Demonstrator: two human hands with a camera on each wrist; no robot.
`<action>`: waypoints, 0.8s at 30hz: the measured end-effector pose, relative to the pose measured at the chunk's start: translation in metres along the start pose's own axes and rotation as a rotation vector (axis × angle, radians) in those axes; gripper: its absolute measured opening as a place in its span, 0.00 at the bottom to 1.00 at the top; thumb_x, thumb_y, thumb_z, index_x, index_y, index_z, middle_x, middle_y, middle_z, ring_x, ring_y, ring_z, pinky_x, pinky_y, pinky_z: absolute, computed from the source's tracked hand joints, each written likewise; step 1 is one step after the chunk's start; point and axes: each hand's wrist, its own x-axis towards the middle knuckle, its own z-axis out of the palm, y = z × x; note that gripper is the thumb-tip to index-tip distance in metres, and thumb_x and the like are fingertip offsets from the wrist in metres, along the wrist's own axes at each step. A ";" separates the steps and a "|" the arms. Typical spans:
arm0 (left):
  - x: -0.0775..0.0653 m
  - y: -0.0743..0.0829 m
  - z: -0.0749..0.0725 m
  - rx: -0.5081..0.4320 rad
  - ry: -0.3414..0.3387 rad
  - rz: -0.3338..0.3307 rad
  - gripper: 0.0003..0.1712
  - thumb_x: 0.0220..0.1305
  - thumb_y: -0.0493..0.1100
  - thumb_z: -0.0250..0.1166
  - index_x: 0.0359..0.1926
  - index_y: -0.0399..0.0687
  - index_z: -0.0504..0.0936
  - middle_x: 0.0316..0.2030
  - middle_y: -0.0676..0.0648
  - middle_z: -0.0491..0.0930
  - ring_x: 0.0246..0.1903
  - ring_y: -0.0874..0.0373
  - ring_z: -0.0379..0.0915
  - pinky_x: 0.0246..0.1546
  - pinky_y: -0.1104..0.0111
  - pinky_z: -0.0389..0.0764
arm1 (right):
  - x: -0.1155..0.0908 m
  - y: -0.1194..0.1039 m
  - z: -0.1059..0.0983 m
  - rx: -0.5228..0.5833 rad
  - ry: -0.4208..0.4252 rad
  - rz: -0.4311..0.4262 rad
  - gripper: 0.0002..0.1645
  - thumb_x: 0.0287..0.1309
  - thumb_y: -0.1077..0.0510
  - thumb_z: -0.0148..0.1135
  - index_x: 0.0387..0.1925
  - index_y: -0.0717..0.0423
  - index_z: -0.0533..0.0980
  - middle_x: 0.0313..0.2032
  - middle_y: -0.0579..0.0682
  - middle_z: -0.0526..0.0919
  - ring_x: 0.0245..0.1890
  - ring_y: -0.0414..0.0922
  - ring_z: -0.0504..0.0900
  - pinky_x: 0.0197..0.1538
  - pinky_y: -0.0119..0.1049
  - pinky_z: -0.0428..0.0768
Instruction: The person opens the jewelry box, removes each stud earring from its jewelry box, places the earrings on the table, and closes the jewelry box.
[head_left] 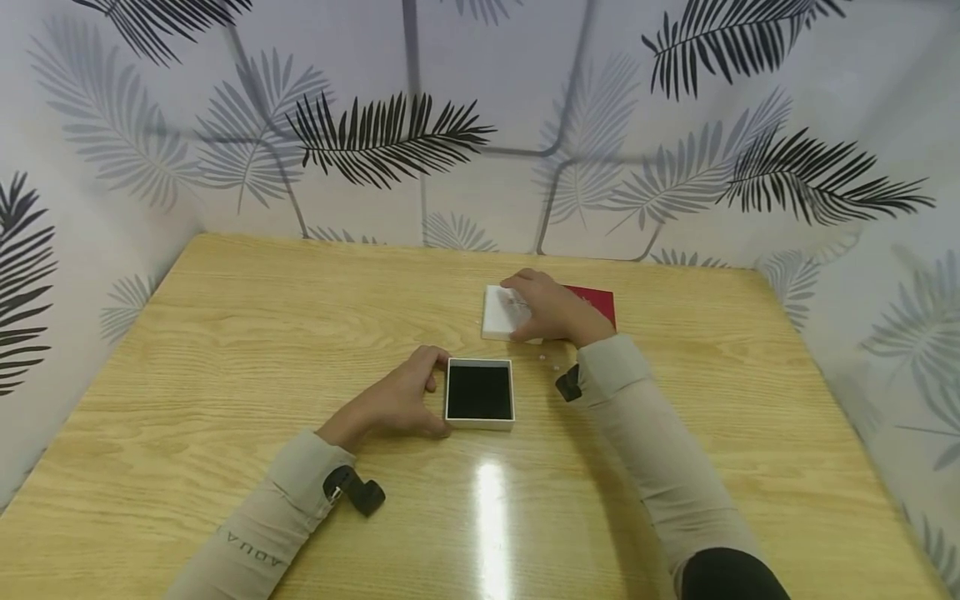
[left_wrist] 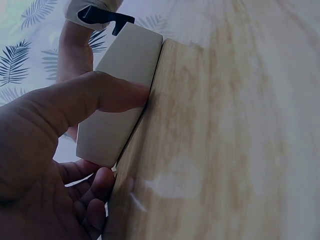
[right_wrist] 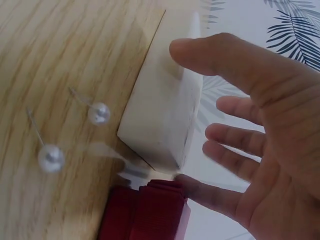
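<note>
A small white box (head_left: 480, 423) with a black insert (head_left: 480, 392) lies face up on the table. My left hand (head_left: 405, 396) holds its left end, the thumb (left_wrist: 122, 96) along the near wall and the fingers at the far corner. Behind and to the right is a white box lid (head_left: 497, 312) with faint lettering on top. My right hand (head_left: 551, 307) reaches over the lid, fingers spread, its thumb (right_wrist: 200, 54) at the near side. Two pearl stud earrings (right_wrist: 51, 158) lie on the wood in front of the lid.
A red box (head_left: 600, 302) sits right beside the lid, partly hidden by my right hand. The light wooden table (head_left: 300, 308) ends at a wall covering (head_left: 465, 192) with leaf prints. Black wrist devices (head_left: 352, 487) are strapped over both sleeves.
</note>
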 end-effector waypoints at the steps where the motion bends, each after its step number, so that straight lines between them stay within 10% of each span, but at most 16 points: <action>1: 0.000 0.000 0.000 0.001 0.001 0.000 0.52 0.44 0.42 0.81 0.67 0.41 0.60 0.51 0.44 0.65 0.47 0.52 0.62 0.48 0.63 0.70 | 0.001 0.000 0.000 -0.002 -0.001 0.004 0.51 0.49 0.53 0.76 0.71 0.61 0.63 0.71 0.61 0.64 0.69 0.58 0.64 0.72 0.52 0.67; 24: -0.001 0.002 -0.001 0.004 0.004 -0.005 0.53 0.44 0.42 0.81 0.67 0.39 0.60 0.53 0.43 0.65 0.48 0.52 0.63 0.50 0.62 0.71 | 0.013 -0.009 0.004 -0.001 -0.083 0.070 0.55 0.48 0.49 0.76 0.74 0.57 0.59 0.70 0.60 0.67 0.63 0.56 0.70 0.66 0.52 0.73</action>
